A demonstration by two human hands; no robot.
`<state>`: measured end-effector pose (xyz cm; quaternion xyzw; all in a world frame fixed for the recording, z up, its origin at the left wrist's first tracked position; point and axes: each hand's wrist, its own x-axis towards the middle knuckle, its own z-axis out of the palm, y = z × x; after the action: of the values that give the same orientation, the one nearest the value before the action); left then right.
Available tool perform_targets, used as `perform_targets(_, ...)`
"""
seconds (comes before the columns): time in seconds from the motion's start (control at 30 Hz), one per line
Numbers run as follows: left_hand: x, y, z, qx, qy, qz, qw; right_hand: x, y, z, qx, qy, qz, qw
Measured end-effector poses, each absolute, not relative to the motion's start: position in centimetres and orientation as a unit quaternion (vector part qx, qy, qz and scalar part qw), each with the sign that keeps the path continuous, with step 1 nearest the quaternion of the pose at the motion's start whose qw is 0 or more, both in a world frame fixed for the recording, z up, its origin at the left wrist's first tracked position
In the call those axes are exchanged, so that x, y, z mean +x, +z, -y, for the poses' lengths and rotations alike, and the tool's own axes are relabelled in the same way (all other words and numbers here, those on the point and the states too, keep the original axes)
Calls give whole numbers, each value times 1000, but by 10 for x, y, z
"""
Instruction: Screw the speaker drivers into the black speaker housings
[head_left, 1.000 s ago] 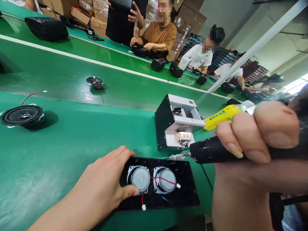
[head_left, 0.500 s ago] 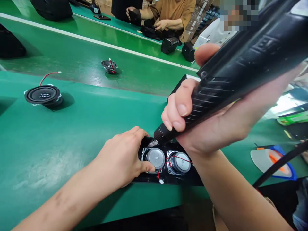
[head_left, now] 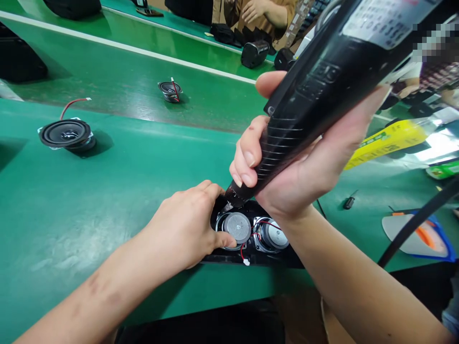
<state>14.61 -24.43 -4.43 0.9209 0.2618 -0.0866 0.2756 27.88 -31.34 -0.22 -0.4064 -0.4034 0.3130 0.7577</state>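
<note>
My right hand [head_left: 287, 157] is wrapped round a black electric screwdriver [head_left: 304, 95], slanted so its bit points down and left. The bit's tip meets the upper left corner of a round speaker driver [head_left: 237, 227], magnet side up. That driver sits in a black speaker panel [head_left: 222, 258] lying on the green bench mat. My left hand [head_left: 190, 224] grips the panel's left end, its thumb on the driver's rim and its fingers over the far edge. A second driver [head_left: 270, 235] with red wires sits beside it, partly behind my right wrist. A white connector [head_left: 245, 262] hangs from a red wire.
Loose speaker drivers stand at left [head_left: 66, 134] and farther back [head_left: 170, 91]. A small screwdriver [head_left: 349, 201] and a blue-rimmed tray [head_left: 442, 239] are at right, crossed by a black cable [head_left: 412, 227]. Across the conveyor, a co-worker's hand [head_left: 254, 10] is above black parts.
The electric screwdriver and my right hand have shifted left, the tool now standing somewhat steeper. My left hand stays on the panel. The view has shifted slightly, and a yellow package now shows at right.
</note>
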Motion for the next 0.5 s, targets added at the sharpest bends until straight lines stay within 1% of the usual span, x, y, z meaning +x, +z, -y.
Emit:
perform_targets(0.13,146,-46,244,924,-84,-256,271,278,-4,313,-409,318,407,752)
perform_targets(0.33,148,-41,245,921,-86,-260,276,273,1,313,-450,290,385,751)
perform_targets(0.5,147,-39,244,921,-89,-258,278,271,1,316,-456,310,395,735)
